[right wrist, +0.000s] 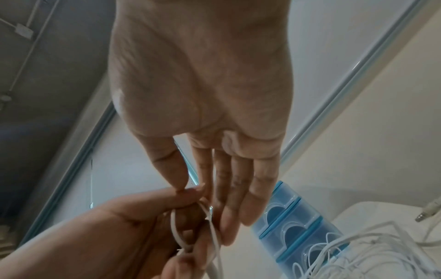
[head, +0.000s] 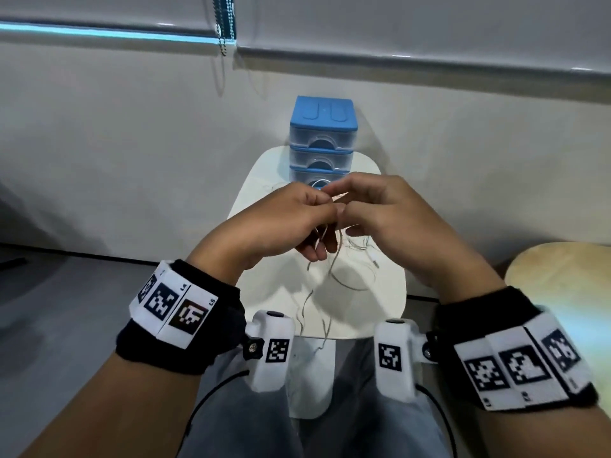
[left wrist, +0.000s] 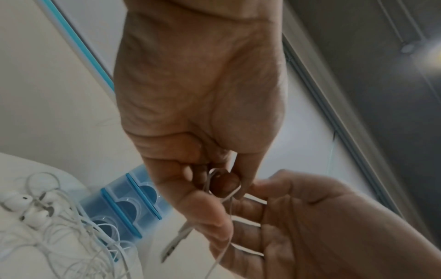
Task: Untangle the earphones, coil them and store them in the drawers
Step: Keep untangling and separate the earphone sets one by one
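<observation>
Earphone cable, thin white wire, held up between both hands above the small white table. Loops hang below the hands; one strand trails off the near table edge toward the lap. Plug end lies on the table under the right hand.

Left hand: fingers curled, pinching a small loop of the cable. Right hand: thumb and forefinger meet at the same spot, other fingers nearly straight; whether it truly pinches the wire is not clear.

Handling, as judged: very light, limp, no stiffness to speak of; it will snag on itself and tighten if pulled hard. Joints at plug and buds look like the weak points. Best held by the wire near the knot, feeding ends through slack loops, not tugging.

Beyond the hands, just behind them: blue drawer unit, three clear-fronted drawers, all closed.

View differences:
- Left wrist view alone shows a heap of white earbuds and tangled wire on the table beside the drawers, so more remains there.
- Right wrist view shows the wire crossing the left fingers closely, plus a plug off to the right.
- Head view alone shows the dangling strand.
</observation>
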A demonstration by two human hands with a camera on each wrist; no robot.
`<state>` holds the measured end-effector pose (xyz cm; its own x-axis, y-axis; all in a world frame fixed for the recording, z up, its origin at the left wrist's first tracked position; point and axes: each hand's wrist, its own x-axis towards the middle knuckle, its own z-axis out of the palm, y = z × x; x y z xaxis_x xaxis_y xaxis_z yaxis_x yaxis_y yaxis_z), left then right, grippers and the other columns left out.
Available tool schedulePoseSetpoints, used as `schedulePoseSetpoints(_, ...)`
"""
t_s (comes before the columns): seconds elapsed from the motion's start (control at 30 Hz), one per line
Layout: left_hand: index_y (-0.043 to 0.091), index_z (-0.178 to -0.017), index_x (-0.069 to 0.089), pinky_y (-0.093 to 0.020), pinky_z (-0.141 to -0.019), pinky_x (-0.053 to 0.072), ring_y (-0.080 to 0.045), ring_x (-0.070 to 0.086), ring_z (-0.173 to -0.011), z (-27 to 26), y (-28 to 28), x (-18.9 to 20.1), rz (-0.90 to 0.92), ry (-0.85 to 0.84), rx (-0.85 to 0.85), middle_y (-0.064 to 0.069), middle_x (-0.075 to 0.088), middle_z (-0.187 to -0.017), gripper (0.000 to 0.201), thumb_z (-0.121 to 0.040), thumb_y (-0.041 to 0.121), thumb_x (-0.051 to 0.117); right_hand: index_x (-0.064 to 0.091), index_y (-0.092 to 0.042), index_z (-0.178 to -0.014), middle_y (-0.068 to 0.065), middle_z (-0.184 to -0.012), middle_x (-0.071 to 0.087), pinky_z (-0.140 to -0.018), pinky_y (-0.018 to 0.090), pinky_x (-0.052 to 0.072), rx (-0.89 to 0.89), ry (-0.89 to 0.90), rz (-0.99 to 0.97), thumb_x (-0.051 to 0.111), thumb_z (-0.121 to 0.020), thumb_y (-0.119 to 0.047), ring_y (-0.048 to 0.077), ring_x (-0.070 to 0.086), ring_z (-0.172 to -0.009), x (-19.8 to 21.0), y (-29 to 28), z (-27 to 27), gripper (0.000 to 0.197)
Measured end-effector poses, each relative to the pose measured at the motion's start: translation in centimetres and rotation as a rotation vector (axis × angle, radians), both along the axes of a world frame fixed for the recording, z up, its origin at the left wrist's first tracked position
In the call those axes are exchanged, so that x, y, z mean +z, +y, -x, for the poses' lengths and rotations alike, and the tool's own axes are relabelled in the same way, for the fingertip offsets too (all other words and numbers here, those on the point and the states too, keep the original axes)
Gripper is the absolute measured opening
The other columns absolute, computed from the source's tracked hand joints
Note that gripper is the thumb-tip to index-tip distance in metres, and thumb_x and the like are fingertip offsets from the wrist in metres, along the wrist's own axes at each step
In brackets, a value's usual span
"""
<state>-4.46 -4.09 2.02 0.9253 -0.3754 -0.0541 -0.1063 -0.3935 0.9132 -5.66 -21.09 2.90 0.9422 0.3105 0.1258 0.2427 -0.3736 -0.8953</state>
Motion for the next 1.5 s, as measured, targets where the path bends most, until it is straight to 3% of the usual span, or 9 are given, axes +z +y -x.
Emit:
schedulePoseSetpoints(0.17, -0.005, -0.087, 0.069, -0.023, -0.058, 0.053, -0.02, 0.06, -0.062, -0.5, 0.6, -0.6, 0.217, 0.012, 0.134, -0.01, 0.065, -0.072, 0.042, -0.106, 0.029, 0.052, 0.071, -0.017, -0.1, 0.0, -0.07, 0.07, -0.082, 0.049, 0.058, 0.02, 0.022, 0.022, 0.067, -0.093, -0.011, 0.02, 0.073, -0.071, -0.6, 0.2, -0.9, 0.01)
schedulePoseSetpoints(0.3, -0.002, -0.078, 0.064, -0.023, -0.061, 0.057, -0.021, 0.066, -0.063, -0.5, 0.8, -0.1, 0.416, 0.067, 0.22, -0.015, 0.066, -0.075, 0.044, -0.106, 0.029, 0.05, 0.069, -0.02, -0.105, 0.0, -0.069, 0.069, -0.067, 0.038, 0.051, 0.033, -0.027, 0.027, 0.071, -0.092, -0.01, 0.021, 0.075, -0.068, -1.1, 0.1, -1.0, 0.016)
schedulePoseSetpoints(0.43, -0.006, -0.086, 0.067, -0.024, -0.069, 0.06, -0.028, 0.074, -0.076, 0.3, 1.3, -0.2, 0.533, 0.067, 0.224, -0.022, 0.067, -0.086, 0.025, -0.1, 0.002, 0.049, 0.072, -0.008, -0.092, 0.01, -0.07, 0.069, -0.062, 0.03, 0.047, -0.059, -0.061, -0.14, 0.069, -0.093, -0.004, 0.02, 0.066, -0.056, -1.2, -0.7, -1.1, 0.006)
schedulePoseSetpoints(0.57, 0.002, -0.098, 0.069, -0.022, -0.07, 0.059, -0.023, 0.076, -0.081, 1.4, 1.5, -1.0, 0.484, 0.007, 0.187, -0.015, 0.072, -0.086, 0.018, -0.094, -0.011, 0.056, 0.073, 0.001, -0.089, 0.009, -0.064, 0.067, -0.054, 0.024, 0.041, -0.074, -0.05, -0.226, 0.067, -0.094, -0.004, 0.018, 0.058, -0.05, -1.5, -1.2, -0.8, 0.009)
schedulePoseSetpoints(0.77, 0.008, -0.106, 0.071, -0.026, -0.063, 0.056, -0.018, 0.071, -0.073, 2.2, 1.8, -1.8, 0.358, -0.059, 0.217, -0.008, 0.072, -0.086, 0.015, -0.092, 0.003, 0.07, 0.07, -0.001, -0.08, 0.009, -0.061, 0.061, -0.053, 0.028, 0.039, -0.07, 0.029, -0.323, 0.061, -0.097, -0.006, 0.019, 0.051, -0.049, -2.4, -0.9, 0.1, 0.02)
schedulePoseSetpoints(1.03, 0.011, -0.087, 0.075, -0.024, -0.06, 0.047, -0.014, 0.055, -0.065, 2.2, 1.3, -1.7, 0.293, -0.061, 0.058, -0.003, 0.063, -0.08, 0.012, -0.096, 0.013, 0.067, 0.059, -0.012, -0.073, 0.011, -0.066, 0.057, -0.049, 0.028, 0.034, -0.003, 0.247, -0.451, 0.051, -0.095, -0.001, 0.021, 0.044, -0.056, -2.7, -0.7, 0.2, 0.026)
schedulePoseSetpoints(1.23, 0.006, -0.084, 0.069, -0.013, -0.057, 0.038, -0.009, 0.049, -0.059, 2.2, 1.4, -2.3, 0.208, -0.118, 0.05, 0.003, 0.06, -0.067, 0.012, -0.095, 0.01, 0.067, 0.053, -0.013, -0.076, 0.005, -0.07, 0.045, -0.052, 0.026, 0.033, 0.184, 0.373, -0.559, 0.053, -0.086, -0.021, 0.015, 0.041, -0.058, -3.0, -1.0, 0.1, 0.012)
schedulePoseSetpoints(1.37, 0.005, -0.084, 0.069, -0.01, -0.058, 0.04, -0.007, 0.051, -0.061, 2.1, 1.7, -2.1, 0.241, -0.165, 0.06, 0.001, 0.062, -0.068, 0.014, -0.096, 0.009, 0.065, 0.05, -0.016, -0.07, 0.004, -0.07, 0.044, -0.053, 0.024, 0.033, 0.2, 0.335, -0.511, 0.045, -0.097, -0.01, 0.015, 0.039, -0.06, -3.5, -0.5, -0.1, 0.028)
schedulePoseSetpoints(1.5, 0.001, -0.086, 0.071, -0.011, -0.06, 0.04, -0.007, 0.052, -0.063, 1.6, 1.6, -2.1, 0.326, -0.196, 0.11, 0.003, 0.063, -0.066, 0.014, -0.096, 0.008, 0.065, 0.053, -0.017, -0.073, 0.005, -0.068, 0.049, -0.053, 0.025, 0.041, 0.226, 0.277, -0.574, 0.058, -0.09, -0.017, 0.019, 0.044, -0.061, -4.0, -0.7, -0.2, 0.018)
